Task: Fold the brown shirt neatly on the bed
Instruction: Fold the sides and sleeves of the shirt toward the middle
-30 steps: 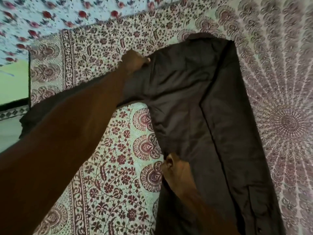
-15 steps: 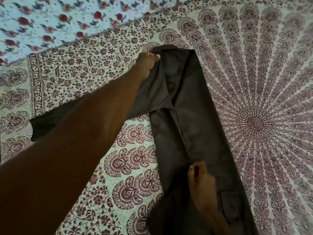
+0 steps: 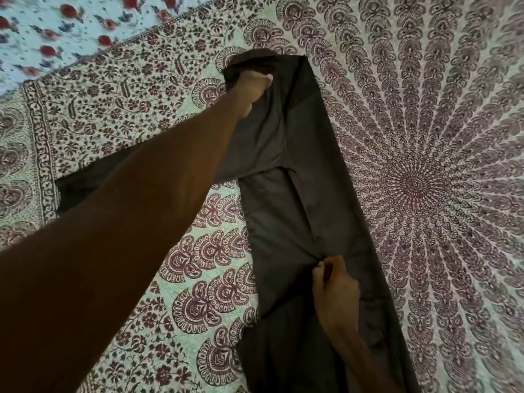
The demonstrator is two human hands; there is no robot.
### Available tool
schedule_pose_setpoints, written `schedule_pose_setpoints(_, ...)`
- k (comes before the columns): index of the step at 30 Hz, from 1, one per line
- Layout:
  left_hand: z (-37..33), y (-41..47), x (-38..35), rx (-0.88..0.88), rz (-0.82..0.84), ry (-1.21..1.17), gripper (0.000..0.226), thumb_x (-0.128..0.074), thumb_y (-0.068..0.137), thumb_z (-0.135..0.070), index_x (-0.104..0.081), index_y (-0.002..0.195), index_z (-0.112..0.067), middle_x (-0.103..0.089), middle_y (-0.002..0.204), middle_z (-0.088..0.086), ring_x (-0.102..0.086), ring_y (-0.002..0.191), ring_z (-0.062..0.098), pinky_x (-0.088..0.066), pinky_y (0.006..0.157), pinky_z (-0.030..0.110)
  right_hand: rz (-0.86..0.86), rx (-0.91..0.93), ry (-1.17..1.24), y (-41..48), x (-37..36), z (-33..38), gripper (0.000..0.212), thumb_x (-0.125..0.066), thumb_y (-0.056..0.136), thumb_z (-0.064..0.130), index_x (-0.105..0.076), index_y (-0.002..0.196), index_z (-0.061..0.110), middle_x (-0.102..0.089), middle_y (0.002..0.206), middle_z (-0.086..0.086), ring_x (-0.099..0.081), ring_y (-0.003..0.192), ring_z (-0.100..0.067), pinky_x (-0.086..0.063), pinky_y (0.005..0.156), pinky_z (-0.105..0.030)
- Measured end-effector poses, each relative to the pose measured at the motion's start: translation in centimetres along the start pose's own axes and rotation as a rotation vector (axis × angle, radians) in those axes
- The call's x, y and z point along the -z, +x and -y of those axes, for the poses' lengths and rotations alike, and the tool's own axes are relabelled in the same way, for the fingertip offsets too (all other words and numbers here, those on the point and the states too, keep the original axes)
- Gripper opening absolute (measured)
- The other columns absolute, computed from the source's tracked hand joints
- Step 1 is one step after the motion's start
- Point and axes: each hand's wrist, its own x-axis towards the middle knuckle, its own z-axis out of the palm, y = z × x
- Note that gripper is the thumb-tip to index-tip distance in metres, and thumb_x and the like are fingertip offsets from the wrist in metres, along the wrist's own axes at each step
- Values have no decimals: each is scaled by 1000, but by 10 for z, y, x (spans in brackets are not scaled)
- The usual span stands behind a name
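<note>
Head view: the brown shirt [image 3: 320,199] lies lengthwise on the bed [image 3: 198,265] — left hand [image 3: 251,86] pinching its far end, right hand [image 3: 334,287] pinching its near middle — with one sleeve [image 3: 82,185] trailing left.

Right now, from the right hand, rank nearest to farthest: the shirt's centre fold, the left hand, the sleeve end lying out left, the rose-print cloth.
From the right hand:
1. Centre fold, pinched in its fingers.
2. Left hand, up at the shirt's far end.
3. Sleeve end, far out left past the forearm.
4. Rose-print cloth, top left corner.
</note>
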Motion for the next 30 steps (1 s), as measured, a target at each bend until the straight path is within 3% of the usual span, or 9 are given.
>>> schedule_pose_setpoints(2, -1, -14, 2, -28, -47, 16, 25, -57, 92, -31, -53, 108, -12, -56, 112, 5, -57, 103, 18, -40, 78, 12, 12, 4, -25, 2, 2, 0, 10, -53, 94, 24, -53, 91, 14, -64, 66, -11, -63, 67, -37, -44, 60, -39)
schedule_pose_setpoints(4, 11, -33, 3, -123, -181, 85, 37, -59, 87, -26, -52, 120, -11, -51, 123, 11, -54, 112, 26, -42, 91, 28, 38, -7, -51, 1, 5, 2, 13, -54, 94, 28, -54, 94, 15, -68, 72, -11, -65, 74, -37, -43, 63, -38)
schedule_pose_setpoints(7, 38, -91, -5, -278, -344, 177, 34, -58, 82, -21, -55, 115, -13, -52, 119, 11, -55, 108, 28, -45, 93, 38, 89, -69, -81, -5, 13, 8, 28, -57, 91, 40, -53, 104, 16, -70, 83, -12, -66, 85, -36, -44, 67, -36)
schedule_pose_setpoints(10, 73, -170, -24, -259, -308, 51, 25, -58, 81, -14, -56, 106, -13, -52, 109, 7, -57, 96, 22, -50, 85, 38, 162, -128, -178, -17, 15, 16, 49, -62, 84, 47, -49, 118, 15, -69, 98, -15, -65, 95, -36, -48, 76, -38)
schedule_pose_setpoints(15, 118, -311, -59, -91, 8, -111, 6, -57, 91, -19, -62, 90, -21, -63, 79, -10, -58, 68, 8, -47, 62, 27, 268, -191, -308, -43, 7, 22, 69, -59, 84, 44, -35, 138, 8, -60, 122, -17, -59, 109, -35, -46, 86, -38)
schedule_pose_setpoints(20, 134, -414, -81, 50, 315, -57, 30, -49, 97, -40, -58, 77, -20, -58, 61, -5, -55, 55, 10, -37, 53, 26, 239, -217, -254, -57, 9, 20, 70, -62, 80, 34, -34, 138, 6, -54, 129, -18, -56, 113, -37, -45, 92, -42)
schedule_pose_setpoints(23, 127, -444, -86, 282, 572, -456, 30, -47, 99, -35, -64, 88, -12, -67, 71, 4, -64, 54, 18, -46, 50, 28, 227, -234, -258, -65, 22, 15, 62, -64, 77, 28, -44, 133, 12, -56, 126, -17, -56, 113, -38, -47, 91, -44)
schedule_pose_setpoints(26, 121, -457, -85, 416, 792, -696, 22, -43, 102, -25, -61, 92, -16, -67, 75, 4, -63, 47, 9, -39, 39, 17, 239, -283, -198, -72, 40, 2, 42, -65, 78, 24, -59, 118, 15, -61, 120, -14, -58, 112, -35, -48, 90, -40)
schedule_pose_setpoints(30, 129, -457, -95, 269, 322, -379, 6, -60, 91, -13, -65, 93, -12, -64, 75, 2, -60, 65, 15, -46, 59, 24, 296, -287, -136, -80, 50, -19, 20, -68, 78, 21, -65, 97, 16, -65, 110, -10, -63, 105, -31, -49, 86, -33)
